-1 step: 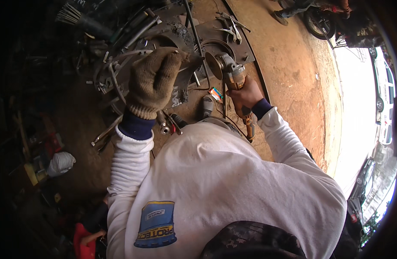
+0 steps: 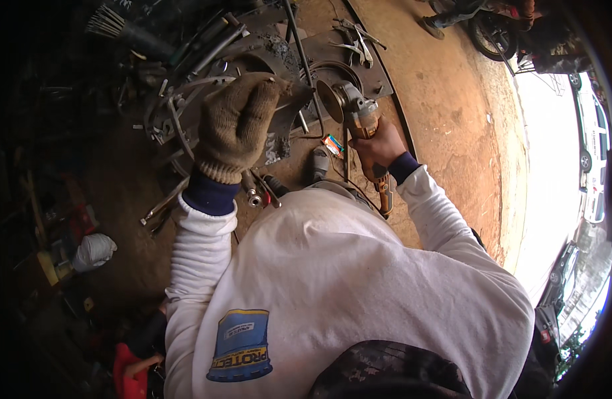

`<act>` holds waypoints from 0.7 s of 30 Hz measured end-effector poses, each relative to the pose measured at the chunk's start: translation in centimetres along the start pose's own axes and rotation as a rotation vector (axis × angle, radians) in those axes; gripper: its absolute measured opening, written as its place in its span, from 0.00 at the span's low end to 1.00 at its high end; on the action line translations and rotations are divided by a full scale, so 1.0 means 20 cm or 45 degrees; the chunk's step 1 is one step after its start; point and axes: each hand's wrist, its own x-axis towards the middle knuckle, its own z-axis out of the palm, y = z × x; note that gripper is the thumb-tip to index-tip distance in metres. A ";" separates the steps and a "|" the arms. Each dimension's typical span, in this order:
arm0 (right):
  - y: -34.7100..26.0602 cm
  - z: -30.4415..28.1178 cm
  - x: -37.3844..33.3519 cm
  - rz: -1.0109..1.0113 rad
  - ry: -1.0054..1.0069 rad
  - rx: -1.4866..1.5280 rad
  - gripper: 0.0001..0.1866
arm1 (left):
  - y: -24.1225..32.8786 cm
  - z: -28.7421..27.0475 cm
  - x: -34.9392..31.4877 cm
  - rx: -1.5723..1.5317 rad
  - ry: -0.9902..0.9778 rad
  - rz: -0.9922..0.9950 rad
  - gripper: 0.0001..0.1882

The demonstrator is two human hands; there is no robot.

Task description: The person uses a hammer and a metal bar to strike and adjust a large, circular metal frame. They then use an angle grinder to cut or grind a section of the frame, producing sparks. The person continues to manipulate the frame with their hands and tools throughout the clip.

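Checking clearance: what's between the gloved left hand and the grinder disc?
Head view: the dark curved metal plate that the left hand rests on, and a thin rod crossing just left of the grinder disc.

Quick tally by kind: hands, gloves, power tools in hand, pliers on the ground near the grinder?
Hands: 2, left hand and right hand
Work gloves: 1, knit glove on the left hand only
Angle grinders: 1, angle grinder gripped by the bare right hand
Pliers: at least 2 in the pliers cluster; exact number unclear
Total: 6, counting pliers as 2
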 end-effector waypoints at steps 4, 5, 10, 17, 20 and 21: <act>0.01 -0.01 0.00 0.019 -0.078 0.027 0.34 | 0.01 -0.01 0.00 -0.040 -0.024 -0.088 0.10; 0.02 -0.01 0.00 0.013 -0.072 0.040 0.34 | 0.00 -0.01 -0.01 -0.042 -0.021 -0.083 0.12; 0.01 -0.01 0.02 -0.024 -0.072 -0.050 0.35 | 0.00 -0.02 0.00 -0.072 -0.036 -0.073 0.09; 0.03 -0.01 0.05 -0.116 0.017 -0.098 0.31 | 0.01 -0.04 0.00 -0.049 -0.067 -0.063 0.10; 0.10 -0.01 0.07 -0.066 -0.058 -0.089 0.33 | 0.02 -0.04 -0.01 -0.004 -0.048 -0.068 0.11; 0.11 -0.01 0.06 -0.056 -0.040 -0.068 0.32 | 0.02 -0.04 -0.02 0.015 -0.036 -0.077 0.11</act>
